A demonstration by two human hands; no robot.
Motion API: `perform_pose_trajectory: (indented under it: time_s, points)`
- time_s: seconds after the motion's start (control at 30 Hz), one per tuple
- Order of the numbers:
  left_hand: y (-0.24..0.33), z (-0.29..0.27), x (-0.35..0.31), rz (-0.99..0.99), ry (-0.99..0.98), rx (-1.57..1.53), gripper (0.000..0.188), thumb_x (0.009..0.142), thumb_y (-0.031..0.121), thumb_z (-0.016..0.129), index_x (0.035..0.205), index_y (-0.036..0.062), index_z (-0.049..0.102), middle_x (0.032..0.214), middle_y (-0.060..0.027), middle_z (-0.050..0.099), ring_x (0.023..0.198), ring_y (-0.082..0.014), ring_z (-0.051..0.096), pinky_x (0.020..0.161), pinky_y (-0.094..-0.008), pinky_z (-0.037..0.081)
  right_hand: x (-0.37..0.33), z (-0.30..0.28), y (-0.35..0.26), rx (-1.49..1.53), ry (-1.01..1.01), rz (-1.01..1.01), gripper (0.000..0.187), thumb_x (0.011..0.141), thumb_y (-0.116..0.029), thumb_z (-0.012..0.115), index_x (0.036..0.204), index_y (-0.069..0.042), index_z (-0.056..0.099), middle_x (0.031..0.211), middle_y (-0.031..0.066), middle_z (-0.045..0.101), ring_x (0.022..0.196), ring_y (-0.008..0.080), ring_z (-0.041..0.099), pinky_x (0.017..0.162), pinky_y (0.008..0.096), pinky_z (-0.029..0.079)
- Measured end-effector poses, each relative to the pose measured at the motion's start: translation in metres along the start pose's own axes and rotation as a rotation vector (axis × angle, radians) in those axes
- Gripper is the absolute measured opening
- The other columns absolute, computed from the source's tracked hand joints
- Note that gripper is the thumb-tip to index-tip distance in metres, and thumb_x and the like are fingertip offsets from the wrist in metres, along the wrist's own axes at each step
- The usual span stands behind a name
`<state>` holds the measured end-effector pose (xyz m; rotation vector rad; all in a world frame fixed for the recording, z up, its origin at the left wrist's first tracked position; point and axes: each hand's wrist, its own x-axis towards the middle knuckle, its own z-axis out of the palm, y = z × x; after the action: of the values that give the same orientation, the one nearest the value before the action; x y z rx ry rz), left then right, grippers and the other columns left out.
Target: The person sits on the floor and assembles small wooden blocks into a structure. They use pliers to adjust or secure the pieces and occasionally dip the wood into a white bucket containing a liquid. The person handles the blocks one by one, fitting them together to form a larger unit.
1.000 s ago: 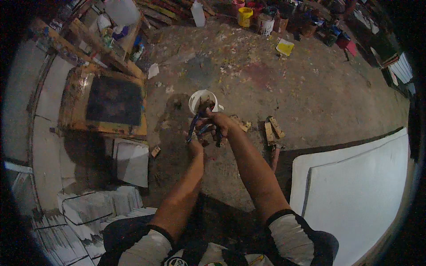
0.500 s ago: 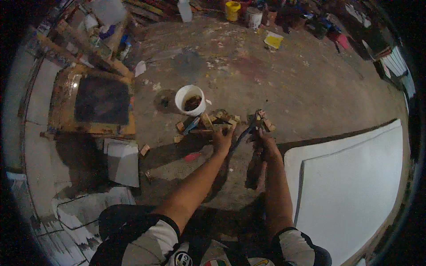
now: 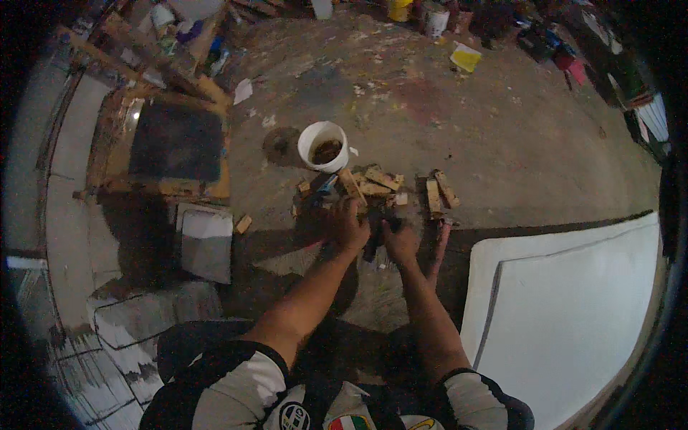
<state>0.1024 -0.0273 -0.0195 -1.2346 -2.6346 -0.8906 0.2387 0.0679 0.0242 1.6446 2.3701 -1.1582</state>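
A short wooden block point(image 3: 351, 186) stands tilted in my left hand point(image 3: 350, 226), whose fingers are closed round its lower end. Close on its right, my right hand point(image 3: 400, 242) is closed on a dark tool point(image 3: 372, 245); shadow hides what kind it is. Just beyond both hands lies a loose heap of wooden blocks point(image 3: 380, 179), with a bluish strip point(image 3: 327, 184) at its left side. Two more wood pieces point(image 3: 433, 197) rest to the right. A pinkish-red stick-like handle point(image 3: 442, 244) lies beside my right forearm.
A white bucket point(image 3: 323, 145) with brown bits inside stands behind the heap. At right lies a large white panel point(image 3: 566, 315). A wooden frame with a dark panel point(image 3: 177, 140) is at left, near a grey-white board point(image 3: 206, 244). Several containers line the far edge.
My right hand has come left with the dark tool, away from the right-hand wood pieces and close to my left hand. The view has shifted slightly.
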Motion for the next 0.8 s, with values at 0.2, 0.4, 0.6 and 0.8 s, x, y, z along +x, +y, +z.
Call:
perform_pose_trajectory:
  time_s: [0.2, 0.4, 0.6, 0.8]
  points:
    - [-0.041, -0.060, 0.001, -0.236, -0.570, 0.166, 0.071, 0.093, 0.017, 0.065, 0.158, 0.0149, 0.038, 0.151, -0.0187, 0.047, 0.136, -0.0428, 0.046, 0.113, -0.0542, 0.039, 0.000, -0.017, -0.053, -0.149, 0.159, -0.440, 0.061, 0.092, -0.039, 0.071, 0.143, -0.011, 0.056, 0.141, 0.0234, 0.056, 0.131, 0.0463, 0.053, 0.102, 0.0549, 0.050]
    - [-0.044, -0.087, -0.023, 0.106, -0.302, 0.290, 0.058, 0.101, 0.024, 0.057, 0.155, 0.0060, 0.043, 0.153, -0.0205, 0.048, 0.143, -0.0425, 0.040, 0.119, -0.0543, 0.033, 0.013, 0.038, -0.072, -0.469, 0.175, -0.867, 0.054, 0.089, -0.025, 0.071, 0.142, -0.020, 0.059, 0.141, 0.0173, 0.058, 0.128, 0.0471, 0.054, 0.097, 0.0581, 0.051]
    - [-0.095, -0.077, -0.053, -0.087, -0.328, 0.260, 0.059, 0.100, 0.028, 0.059, 0.152, 0.0039, 0.046, 0.152, -0.0217, 0.049, 0.148, -0.0430, 0.035, 0.122, -0.0544, 0.027, 0.031, 0.079, -0.041, -0.397, 0.212, -0.950, 0.055, 0.086, -0.022, 0.072, 0.139, -0.020, 0.063, 0.143, 0.0188, 0.056, 0.134, 0.0463, 0.051, 0.099, 0.0566, 0.051]
    - [-0.200, -0.110, -0.070, -0.542, 0.097, 0.378, 0.074, 0.092, 0.028, 0.069, 0.157, 0.0077, 0.039, 0.156, -0.0211, 0.044, 0.148, -0.0479, 0.033, 0.121, -0.0550, 0.030, -0.002, 0.078, -0.055, -0.203, 0.226, -0.847, 0.056, 0.082, -0.026, 0.077, 0.136, -0.017, 0.063, 0.139, 0.0188, 0.057, 0.129, 0.0444, 0.053, 0.099, 0.0567, 0.049]
